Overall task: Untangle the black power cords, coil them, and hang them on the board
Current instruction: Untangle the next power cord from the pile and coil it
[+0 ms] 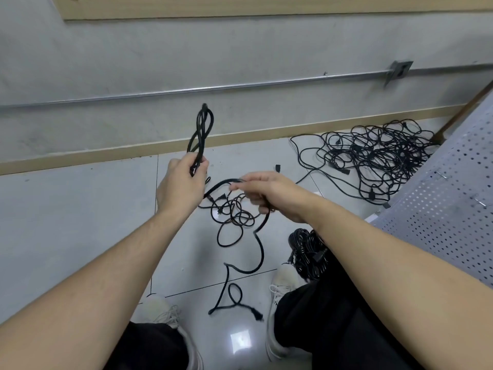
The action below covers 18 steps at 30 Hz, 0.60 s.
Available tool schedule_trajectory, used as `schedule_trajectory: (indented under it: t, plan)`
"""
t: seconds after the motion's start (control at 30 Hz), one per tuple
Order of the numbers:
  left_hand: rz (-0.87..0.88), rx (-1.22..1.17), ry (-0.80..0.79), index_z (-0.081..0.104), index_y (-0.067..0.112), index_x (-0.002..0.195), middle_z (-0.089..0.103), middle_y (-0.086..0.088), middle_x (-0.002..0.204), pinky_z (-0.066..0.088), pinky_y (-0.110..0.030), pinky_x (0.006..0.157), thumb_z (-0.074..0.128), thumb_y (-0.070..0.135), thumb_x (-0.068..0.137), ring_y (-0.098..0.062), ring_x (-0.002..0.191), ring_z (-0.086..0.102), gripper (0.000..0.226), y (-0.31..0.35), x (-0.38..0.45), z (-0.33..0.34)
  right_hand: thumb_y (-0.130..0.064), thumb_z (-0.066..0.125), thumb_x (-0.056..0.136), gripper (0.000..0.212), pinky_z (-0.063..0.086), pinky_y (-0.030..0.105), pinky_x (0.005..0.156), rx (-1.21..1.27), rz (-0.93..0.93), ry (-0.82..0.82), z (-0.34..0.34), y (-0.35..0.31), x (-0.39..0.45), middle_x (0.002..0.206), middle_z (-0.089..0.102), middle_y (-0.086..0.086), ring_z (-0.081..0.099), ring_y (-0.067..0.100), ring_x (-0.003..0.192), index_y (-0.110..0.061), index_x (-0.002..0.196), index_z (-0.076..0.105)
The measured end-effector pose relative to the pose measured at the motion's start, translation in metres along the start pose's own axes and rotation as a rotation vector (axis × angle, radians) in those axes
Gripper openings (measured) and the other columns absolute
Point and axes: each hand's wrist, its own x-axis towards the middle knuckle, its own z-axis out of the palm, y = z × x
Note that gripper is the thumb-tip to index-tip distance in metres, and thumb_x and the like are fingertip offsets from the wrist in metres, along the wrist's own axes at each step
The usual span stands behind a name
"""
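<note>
A: Hands?
B: Left hand grips a coil of smooth black rubbery cord, long narrow loops standing up. Right hand pinches the same cord's free run; it trails in kinks to glossy grey tiles.
A: The rest?
B: Small knot under the hands, big loose tangle by the wall, bundled coils beside the right knee. Perforated metal board at right.

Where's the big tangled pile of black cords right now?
The big tangled pile of black cords lies on the floor at upper right, against the tan baseboard, beside the perforated grey board.
</note>
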Motion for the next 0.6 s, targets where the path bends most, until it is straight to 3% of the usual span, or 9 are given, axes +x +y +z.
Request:
schedule_trajectory:
  t: [0.07, 0.13, 0.2, 0.33, 0.47, 0.53, 0.6]
  plan:
    - [0.003, -0.011, -0.068, 0.054, 0.039, 0.092, 0.060, -0.001, 0.094, 0.036, -0.033, 0.064, 0.044, 0.054, 0.099, -0.019, 0.072, 0.055, 0.020, 0.002, -0.002, 0.001, -0.024, 0.061, 0.101, 0.015, 0.028, 0.023, 0.051, 0.055, -0.042, 0.054, -0.006, 0.002, 0.002, 0.063, 0.036, -0.008, 0.033, 0.011, 0.056, -0.017, 0.099, 0.074]
    - [0.004, -0.029, -0.140, 0.052, 0.036, 0.087, 0.059, 0.000, 0.088, 0.036, -0.033, 0.063, 0.046, 0.054, 0.100, -0.019, 0.072, 0.053, 0.023, 0.006, -0.005, 0.005, -0.027, 0.063, 0.101, 0.015, 0.030, 0.022, 0.048, -0.013, -0.056, 0.176, -0.009, 0.004, 0.003, 0.059, 0.040, -0.011, 0.035, 0.011, 0.053, -0.021, 0.097, 0.076]
    - [0.001, -0.095, -0.219, 0.053, 0.031, 0.083, 0.056, 0.005, 0.079, 0.038, -0.034, 0.064, 0.048, 0.051, 0.101, -0.019, 0.072, 0.052, 0.027, 0.013, -0.010, 0.008, -0.034, 0.072, 0.094, 0.015, 0.030, 0.022, 0.045, -0.061, -0.059, 0.326, -0.009, 0.004, 0.005, 0.056, 0.043, -0.013, 0.035, 0.011, 0.050, -0.019, 0.093, 0.075]
    - [-0.135, -0.442, -0.417, 0.051, 0.023, 0.083, 0.043, 0.006, 0.069, 0.030, -0.031, 0.057, 0.046, 0.052, 0.104, -0.016, 0.060, 0.037, 0.037, 0.032, -0.024, 0.009, -0.048, 0.084, 0.078, 0.041, 0.030, 0.024, 0.050, -0.098, -0.107, 0.560, -0.014, 0.004, 0.009, 0.055, 0.040, -0.010, 0.034, 0.009, 0.049, -0.018, 0.072, 0.058]
    - [-0.153, -0.471, -0.524, 0.053, 0.024, 0.081, 0.045, 0.007, 0.070, 0.029, -0.033, 0.062, 0.038, 0.069, 0.099, -0.017, 0.064, 0.036, 0.051, 0.039, -0.029, 0.008, -0.058, 0.085, 0.070, 0.054, 0.027, 0.028, 0.052, -0.157, -0.075, 0.594, -0.013, 0.003, 0.009, 0.059, 0.036, -0.005, 0.032, 0.015, 0.055, -0.020, 0.071, 0.047]
    - [-0.106, -0.447, -0.548, 0.056, 0.025, 0.086, 0.046, 0.010, 0.071, 0.032, -0.030, 0.060, 0.052, 0.061, 0.099, -0.015, 0.064, 0.040, 0.038, 0.038, -0.031, 0.009, -0.055, 0.086, 0.071, 0.053, 0.025, 0.024, 0.047, -0.149, -0.083, 0.586, -0.012, 0.003, 0.010, 0.055, 0.034, -0.009, 0.030, 0.014, 0.053, -0.020, 0.070, 0.046]
    - [-0.100, -0.382, -0.534, 0.062, 0.028, 0.100, 0.046, 0.008, 0.075, 0.039, -0.025, 0.060, 0.053, 0.050, 0.102, -0.012, 0.064, 0.044, 0.023, 0.037, -0.032, 0.010, -0.048, 0.085, 0.076, 0.049, 0.027, 0.022, 0.047, -0.081, -0.090, 0.550, -0.014, 0.001, 0.010, 0.054, 0.034, -0.011, 0.031, 0.013, 0.052, -0.021, 0.068, 0.046]
